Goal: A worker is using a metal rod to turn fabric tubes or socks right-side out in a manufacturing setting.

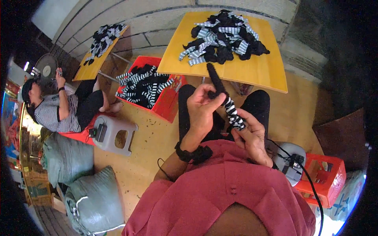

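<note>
Both of my hands hold one long, narrow fabric tube [231, 110] above my lap. Its far end is black and fuzzy, and the near part is black-and-white striped and bunched in folds. My left hand [202, 109] pinches the black part with thumb and fingers. Lower down, my right hand [252, 135] is closed round the striped end. Whether something stiff lies inside the tube is hidden. Just beyond my hands, the yellow table [171, 59] bears a heap of striped and black fabric pieces [224, 37].
A red crate [170, 108] full of striped pieces [145, 84] stands left of the table. Farther left, a person [65, 108] sits near a second table [84, 74]. Grey stool [118, 135], stuffed sacks [92, 200], a red crate [325, 179] and a black cable [313, 187] are around me.
</note>
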### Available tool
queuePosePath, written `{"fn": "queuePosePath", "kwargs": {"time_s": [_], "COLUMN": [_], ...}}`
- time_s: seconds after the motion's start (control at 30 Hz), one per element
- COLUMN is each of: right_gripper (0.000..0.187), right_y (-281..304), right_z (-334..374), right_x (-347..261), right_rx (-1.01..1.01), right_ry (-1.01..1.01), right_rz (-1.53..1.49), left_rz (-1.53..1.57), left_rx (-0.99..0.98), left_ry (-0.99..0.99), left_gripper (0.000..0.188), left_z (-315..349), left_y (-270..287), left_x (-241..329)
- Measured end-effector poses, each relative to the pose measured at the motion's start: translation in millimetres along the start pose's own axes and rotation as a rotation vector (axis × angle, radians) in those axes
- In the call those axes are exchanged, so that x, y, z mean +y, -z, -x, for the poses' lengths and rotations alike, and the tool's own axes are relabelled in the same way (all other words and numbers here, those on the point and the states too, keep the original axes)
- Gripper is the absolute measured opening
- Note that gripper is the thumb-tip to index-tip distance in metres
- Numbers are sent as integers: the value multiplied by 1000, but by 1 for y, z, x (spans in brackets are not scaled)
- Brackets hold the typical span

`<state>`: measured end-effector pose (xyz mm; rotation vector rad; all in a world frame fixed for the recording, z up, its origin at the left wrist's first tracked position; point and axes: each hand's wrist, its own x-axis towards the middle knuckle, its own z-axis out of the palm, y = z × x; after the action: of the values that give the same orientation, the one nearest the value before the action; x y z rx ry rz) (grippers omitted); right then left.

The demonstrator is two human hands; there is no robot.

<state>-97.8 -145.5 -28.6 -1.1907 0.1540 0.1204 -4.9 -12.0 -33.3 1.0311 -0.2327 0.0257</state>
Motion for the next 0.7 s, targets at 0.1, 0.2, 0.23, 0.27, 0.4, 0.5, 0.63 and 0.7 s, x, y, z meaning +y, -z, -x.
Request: {"fn": "queuePosePath", "kwargs": {"time_s": [0.1,0.2,0.23,0.27,0.4,0.5,0.63,0.7], "right_gripper": [46,47,47,47,49,52,50,50], "right_y": [3,5,1,-1,0,1,-2,-1], "right_z": [-9,-20,-23,-28,-41,-45,-47,-48], "right_x": [4,7,8,8,7,9,18,18], "right_rx": [11,-43,-66,-92,-182,-146,-17,-33], "right_ry": [8,46,66,84,136,223,327,222], "right_rz": [62,229,295,360,343,443,357,258], "left_rz": [48,55,26,-5,0,74,-22,-19], "left_rx": [52,43,64,85,224,254,275,244], "left_ry": [49,152,162,174,159,225,118,59], "left_gripper": [20,22,19,16,16,19,16,16], "left_z": [-8,-24,-26,-30,-53,-66,-47,-37], "left_y": [6,18,23,28,33,36,6,8], "left_x": [4,6,3,0,3,-14,-22,-27]}}
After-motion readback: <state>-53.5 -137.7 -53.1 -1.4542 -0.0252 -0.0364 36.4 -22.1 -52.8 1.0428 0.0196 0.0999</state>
